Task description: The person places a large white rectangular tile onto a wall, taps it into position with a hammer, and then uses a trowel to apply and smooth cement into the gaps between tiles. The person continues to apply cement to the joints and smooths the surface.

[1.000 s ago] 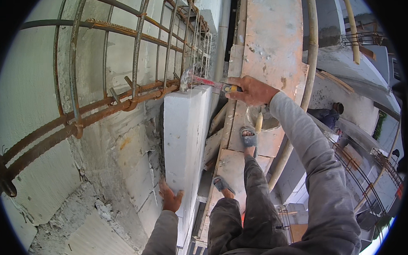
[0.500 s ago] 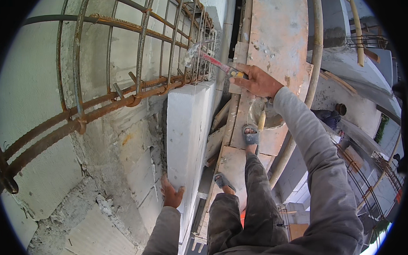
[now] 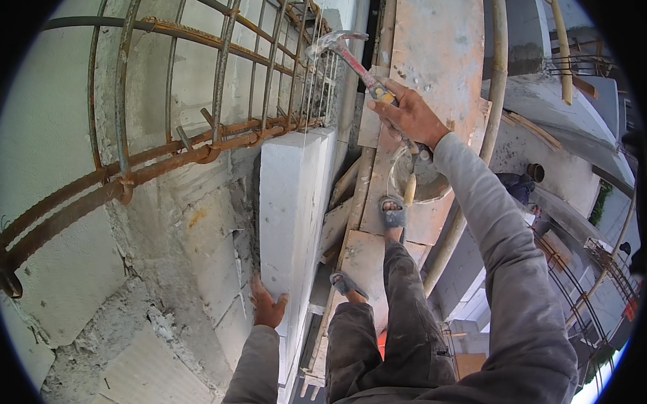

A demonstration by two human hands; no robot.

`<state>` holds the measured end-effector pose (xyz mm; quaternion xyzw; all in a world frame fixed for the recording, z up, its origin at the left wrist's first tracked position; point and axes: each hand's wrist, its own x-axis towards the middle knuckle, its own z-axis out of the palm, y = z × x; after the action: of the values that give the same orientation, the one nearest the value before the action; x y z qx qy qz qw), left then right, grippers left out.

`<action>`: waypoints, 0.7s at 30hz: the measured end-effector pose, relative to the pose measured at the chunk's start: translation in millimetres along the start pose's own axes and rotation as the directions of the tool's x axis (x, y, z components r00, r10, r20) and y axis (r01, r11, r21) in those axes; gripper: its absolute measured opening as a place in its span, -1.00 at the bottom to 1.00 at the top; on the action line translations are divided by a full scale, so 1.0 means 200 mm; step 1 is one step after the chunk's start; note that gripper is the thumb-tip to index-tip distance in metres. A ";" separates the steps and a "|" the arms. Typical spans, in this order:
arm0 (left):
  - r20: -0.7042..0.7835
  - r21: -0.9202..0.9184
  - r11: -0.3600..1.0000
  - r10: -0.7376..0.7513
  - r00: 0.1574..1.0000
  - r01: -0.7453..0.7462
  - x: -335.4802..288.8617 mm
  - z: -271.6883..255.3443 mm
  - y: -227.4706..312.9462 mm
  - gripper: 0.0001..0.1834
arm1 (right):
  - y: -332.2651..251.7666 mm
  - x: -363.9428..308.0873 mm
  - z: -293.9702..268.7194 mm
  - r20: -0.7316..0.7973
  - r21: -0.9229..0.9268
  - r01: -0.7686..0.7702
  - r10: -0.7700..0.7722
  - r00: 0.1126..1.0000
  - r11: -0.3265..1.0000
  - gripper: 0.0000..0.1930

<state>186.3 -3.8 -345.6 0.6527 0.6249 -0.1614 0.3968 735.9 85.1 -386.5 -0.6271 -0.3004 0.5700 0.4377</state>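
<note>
My right hand (image 3: 415, 117) is closed round the grip of a claw hammer (image 3: 353, 64). The hammer has a red shaft and a yellow-and-dark grip, and its head is raised up and left of the hand, near thin upright wires. My left hand (image 3: 269, 305) lies on the wall-side edge of a long white block (image 3: 291, 182). Its fingers stretch along the gap beside the wall, and the thumb is spread onto the block. Beyond the block's far end, a taut string runs close to the rebar.
A rusty rebar cage (image 3: 172, 161) juts from the rough wall (image 3: 189, 228) at left. Plank scaffolding (image 3: 433, 63) carries my sandalled feet and a mortar bucket (image 3: 432, 190), beside which a wooden tool handle (image 3: 410, 190) shows. A bamboo pole (image 3: 499, 75) borders the planks.
The hammer head has swung up and to the right, away from the rebar. My right hand has turned slightly with it; my left hand stays at the block.
</note>
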 end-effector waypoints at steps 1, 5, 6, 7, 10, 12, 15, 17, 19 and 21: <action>0.006 -0.006 1.000 -0.025 1.000 0.025 0.00 0.00 0.00 0.11 | 0.00 0.00 0.01 -0.096 0.054 -0.005 0.011 0.995 0.999 -0.51; 0.050 -0.031 0.998 -0.054 0.997 0.056 0.00 -0.01 0.01 0.11 | 0.00 -0.09 0.09 0.472 -0.304 -0.079 0.223 0.853 0.949 -0.46; 0.064 -0.001 0.999 -0.052 0.997 0.052 0.00 -0.02 0.02 0.11 | 0.00 -0.09 0.08 0.399 -0.352 -0.093 0.239 0.885 0.931 -0.46; 0.052 0.020 0.999 -0.043 0.998 0.042 0.00 -0.02 0.03 0.11 | -0.01 -0.09 0.08 0.392 -0.375 -0.087 0.243 0.887 0.923 -0.46; 0.037 0.030 0.996 -0.085 0.996 0.084 0.00 -0.03 0.07 0.11 | -0.02 -0.05 0.03 0.288 -0.259 -0.039 0.115 0.951 0.965 -0.47; 0.046 0.057 0.996 -0.076 0.996 0.073 0.00 -0.03 0.08 0.10 | -0.02 -0.02 0.02 0.155 -0.151 -0.044 0.068 0.986 0.988 -0.48; 0.055 0.075 0.993 -0.094 0.994 0.090 -0.01 -0.04 0.09 0.09 | 0.00 -0.02 0.05 0.011 -0.058 -0.186 0.187 0.982 0.981 -0.39; 0.050 0.052 0.995 -0.084 0.995 0.081 0.01 -0.04 0.08 0.10 | 0.01 -0.04 0.06 0.303 -0.249 -0.122 0.197 0.932 0.961 -0.34; 0.078 0.008 0.998 -0.069 0.995 0.069 0.01 -0.04 0.08 0.12 | 0.03 -0.04 0.06 0.436 -0.411 -0.087 0.280 0.855 0.908 -0.28; 0.063 0.005 0.997 -0.074 0.995 0.073 0.04 -0.05 0.07 0.12 | 0.04 -0.03 0.04 0.334 -0.345 0.004 0.118 0.935 0.939 -0.30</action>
<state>198.3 10.0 -340.5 0.6244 0.6355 -0.1973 0.4090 726.5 78.9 -390.9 -0.5902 -0.4487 0.6246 0.2454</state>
